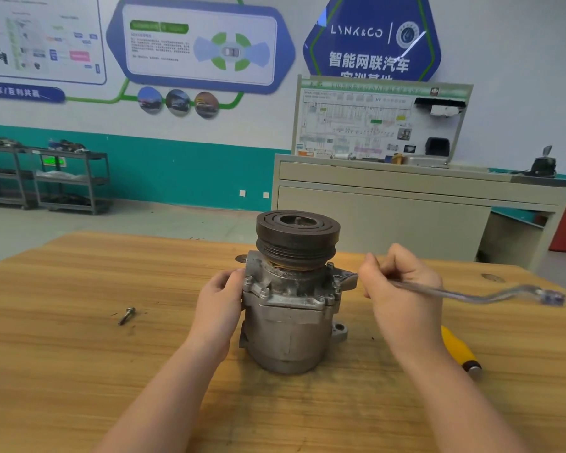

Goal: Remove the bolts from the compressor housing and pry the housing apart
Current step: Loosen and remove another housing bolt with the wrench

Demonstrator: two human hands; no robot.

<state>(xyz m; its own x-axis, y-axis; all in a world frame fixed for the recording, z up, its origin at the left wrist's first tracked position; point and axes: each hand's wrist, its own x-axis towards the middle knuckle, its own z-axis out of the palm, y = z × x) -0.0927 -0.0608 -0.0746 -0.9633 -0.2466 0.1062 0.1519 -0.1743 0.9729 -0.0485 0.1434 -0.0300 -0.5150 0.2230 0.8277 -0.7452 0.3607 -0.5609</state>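
A loose bolt [127, 316] lies on the wooden table [79, 282]. The left hand [221, 297] braces the upright compressor [291, 299], grimy grey with a dark pulley on top, at mid-table. The right hand [401, 286], fingers curled, grips a blurred wrench [471, 294]; a yellow handle [461, 353] lies behind it.

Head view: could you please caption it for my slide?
Left hand steadies upright compressor; right hand holds wrench; one bolt out.
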